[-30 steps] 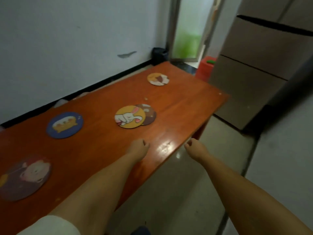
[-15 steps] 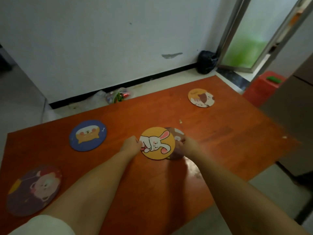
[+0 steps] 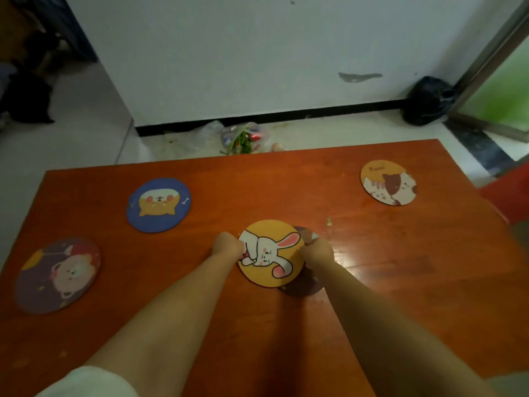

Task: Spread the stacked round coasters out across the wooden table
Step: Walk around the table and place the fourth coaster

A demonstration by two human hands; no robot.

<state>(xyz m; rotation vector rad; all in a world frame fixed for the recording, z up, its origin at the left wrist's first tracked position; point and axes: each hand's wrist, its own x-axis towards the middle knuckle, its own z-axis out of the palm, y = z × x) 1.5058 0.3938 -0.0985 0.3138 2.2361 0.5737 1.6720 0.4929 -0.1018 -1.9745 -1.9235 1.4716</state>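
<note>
A yellow rabbit coaster (image 3: 270, 253) lies mid-table, partly over a dark brown coaster (image 3: 305, 285) that peeks out at its right and lower edge. My left hand (image 3: 227, 247) pinches the rabbit coaster's left edge. My right hand (image 3: 317, 252) grips at the right edge, where the two coasters overlap; which one it holds I cannot tell. Spread on the wooden table (image 3: 257, 325) are a blue dog coaster (image 3: 159, 205), a purple bear coaster (image 3: 58, 275) at far left, and an orange cat coaster (image 3: 388, 182) at far right.
A small crumb (image 3: 329, 222) lies right of the overlapped pair. Beyond the table's far edge are a white wall, plastic bags of litter (image 3: 240, 137) on the floor and a black bag (image 3: 428, 100) by a doorway. A red object (image 3: 512, 193) stands off the right edge.
Both hands came from the table's near edge to the overlapped pair and now grip it on either side. My head turned left, so the view now faces the wall squarely.
</note>
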